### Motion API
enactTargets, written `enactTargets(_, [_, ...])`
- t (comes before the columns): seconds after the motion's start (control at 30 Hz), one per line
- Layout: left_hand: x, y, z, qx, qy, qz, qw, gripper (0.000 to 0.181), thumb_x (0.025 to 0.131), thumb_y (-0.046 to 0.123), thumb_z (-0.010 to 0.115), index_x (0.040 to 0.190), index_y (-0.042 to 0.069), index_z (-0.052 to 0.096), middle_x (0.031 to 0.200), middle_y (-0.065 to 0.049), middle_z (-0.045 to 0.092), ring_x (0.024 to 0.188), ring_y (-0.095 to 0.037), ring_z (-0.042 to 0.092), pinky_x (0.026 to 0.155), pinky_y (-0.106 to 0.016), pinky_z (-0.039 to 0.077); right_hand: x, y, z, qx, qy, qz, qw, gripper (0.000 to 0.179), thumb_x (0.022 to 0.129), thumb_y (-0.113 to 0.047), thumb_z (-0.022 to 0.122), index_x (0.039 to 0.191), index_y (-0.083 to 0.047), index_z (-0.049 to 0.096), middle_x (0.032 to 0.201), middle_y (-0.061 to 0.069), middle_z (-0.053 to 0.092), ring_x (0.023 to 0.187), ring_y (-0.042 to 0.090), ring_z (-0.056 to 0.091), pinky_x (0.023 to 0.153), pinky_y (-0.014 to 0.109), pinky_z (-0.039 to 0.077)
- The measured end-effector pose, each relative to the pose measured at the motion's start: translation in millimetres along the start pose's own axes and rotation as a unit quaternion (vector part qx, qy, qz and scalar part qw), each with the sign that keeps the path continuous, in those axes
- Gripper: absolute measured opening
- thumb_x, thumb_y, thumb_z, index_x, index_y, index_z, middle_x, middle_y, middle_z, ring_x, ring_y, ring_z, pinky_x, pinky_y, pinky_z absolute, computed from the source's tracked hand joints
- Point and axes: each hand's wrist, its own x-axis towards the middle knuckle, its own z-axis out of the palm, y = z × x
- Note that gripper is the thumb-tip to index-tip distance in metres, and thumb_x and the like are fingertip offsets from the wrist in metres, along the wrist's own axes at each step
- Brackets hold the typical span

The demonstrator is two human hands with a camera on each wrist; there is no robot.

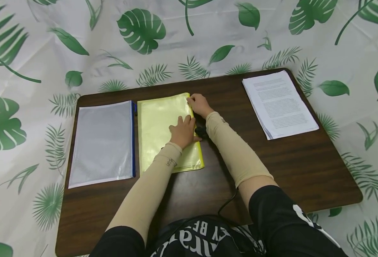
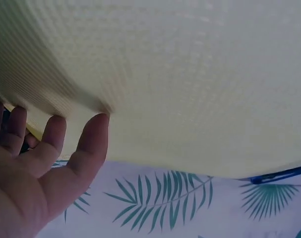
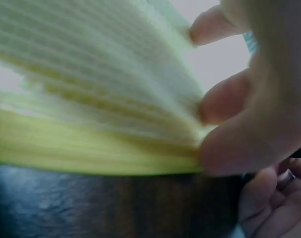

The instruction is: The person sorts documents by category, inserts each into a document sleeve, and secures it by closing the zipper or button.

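Note:
A yellow translucent zip pouch [image 1: 157, 132] lies flat in the middle of the brown table, its bright yellow zipper edge [image 1: 199, 151] on the right side. My left hand [image 1: 183, 132] rests on the pouch near that edge, fingers spread. In the left wrist view the fingertips [image 2: 96, 126] touch its gridded surface. At the far right corner, my right hand [image 1: 200, 105] pinches the pouch's edge. The right wrist view shows the thumb and fingers [image 3: 227, 101] at the corner, where the grid sheet bunches beside the yellow strip.
A clear whitish zip pouch [image 1: 103, 142] with a blue edge [image 1: 133, 139] lies left of the yellow one. On the far right sits a stack of printed paper sheets [image 1: 280, 103]. A black cable [image 1: 227, 203] runs near my body. Leaf-patterned cloth [image 1: 189, 43] surrounds the table [image 1: 272, 167].

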Motion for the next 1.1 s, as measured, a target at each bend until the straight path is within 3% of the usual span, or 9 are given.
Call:
enactTargets(0.23, [15.6, -6.0, -0.8, -0.032, -0.013, 0.01, 0.9993, 0.097, 0.081, 0.071, 0.071, 0.152, 0.016, 0.035, 0.149, -0.007, 0.036, 0.13, -0.037, 0.038, 0.092, -0.067, 0.045, 3.5, 6.3, 2.5, -0.008, 0.012, -0.012, 0.9998, 0.03, 0.11, -0.027, 0.046, 0.108, -0.004, 0.064, 0.091, 0.009, 0.057, 0.074, 0.021, 0.051, 0.071, 0.033, 0.043])
enactTargets(0.37, [18.1, -14.1, -11.3, -0.081, -0.031, 0.022, 0.996, 0.078, 0.088, 0.058, 0.072, 0.149, 0.019, 0.042, 0.152, -0.006, 0.037, 0.131, -0.038, 0.036, 0.095, -0.069, 0.041, 3.5, 5.3, 2.1, -0.015, 0.013, -0.01, 0.9998, 0.029, 0.11, -0.027, 0.047, 0.106, -0.005, 0.064, 0.089, 0.009, 0.057, 0.074, 0.023, 0.051, 0.071, 0.034, 0.042])
enactTargets(0.5, [24.9, -29.2, -20.9, -0.142, -0.044, 0.029, 0.9885, 0.041, 0.105, 0.036, 0.056, 0.144, 0.023, 0.052, 0.15, -0.005, 0.041, 0.131, -0.036, 0.038, 0.097, -0.068, 0.04, 3.1, 5.5, 1.4, -0.015, 0.006, -0.006, 0.9998, 0.028, 0.11, -0.027, 0.046, 0.103, -0.006, 0.063, 0.086, 0.008, 0.057, 0.072, 0.021, 0.052, 0.069, 0.032, 0.043])
enactTargets(0.67, [44.8, -48.6, -22.5, -0.2, -0.036, 0.038, 0.9784, 0.036, 0.11, 0.026, 0.041, 0.141, 0.014, 0.057, 0.139, -0.012, 0.052, 0.125, -0.035, 0.051, 0.099, -0.055, 0.046, 0.5, 3.4, 0.1, 0.023, -0.01, -0.02, 0.9995, 0.03, 0.109, -0.023, 0.049, 0.093, -0.003, 0.065, 0.08, 0.01, 0.06, 0.066, 0.02, 0.055, 0.064, 0.03, 0.046])
enactTargets(0.77, [55.6, -56.4, -25.7, -0.225, -0.03, 0.047, 0.9728, 0.036, 0.11, 0.022, 0.04, 0.137, 0.006, 0.058, 0.136, -0.015, 0.058, 0.12, -0.033, 0.057, 0.1, -0.046, 0.046, 0.6, 1.3, -3.0, 0.071, -0.029, -0.018, 0.9969, 0.029, 0.107, -0.018, 0.054, 0.091, 0.0, 0.069, 0.078, 0.012, 0.064, 0.065, 0.019, 0.057, 0.063, 0.029, 0.049])
enactTargets(0.87, [64.2, -60.5, -26.8, -0.248, -0.027, 0.039, 0.9675, 0.034, 0.111, 0.021, 0.038, 0.131, 0.004, 0.059, 0.132, -0.015, 0.062, 0.107, -0.03, 0.06, 0.093, -0.044, 0.047, 3.2, -0.1, -7.9, 0.111, -0.054, -0.002, 0.9923, 0.024, 0.105, -0.014, 0.057, 0.092, 0.001, 0.071, 0.077, 0.011, 0.065, 0.063, 0.018, 0.057, 0.061, 0.028, 0.049])
enactTargets(1.0, [72.9, -59.3, -24.7, -0.261, -0.027, 0.038, 0.9641, 0.027, 0.109, 0.017, 0.038, 0.119, 0.001, 0.058, 0.114, -0.016, 0.063, 0.088, -0.027, 0.054, 0.082, -0.041, 0.045, 8.7, 0.1, -18.1, 0.147, -0.107, 0.032, 0.9828, 0.022, 0.105, -0.012, 0.056, 0.097, 0.003, 0.069, 0.076, 0.011, 0.063, 0.063, 0.018, 0.056, 0.061, 0.028, 0.049])
enactTargets(1.1, [78.5, -54.4, -23.1, -0.25, -0.024, 0.054, 0.9665, 0.023, 0.107, 0.013, 0.038, 0.109, -0.001, 0.056, 0.099, -0.016, 0.058, 0.083, -0.026, 0.049, 0.079, -0.039, 0.043, 12.9, 3.0, -27.3, 0.174, -0.143, 0.062, 0.9723, 0.021, 0.105, -0.011, 0.057, 0.106, 0.006, 0.069, 0.08, 0.012, 0.066, 0.066, 0.018, 0.061, 0.064, 0.028, 0.053])
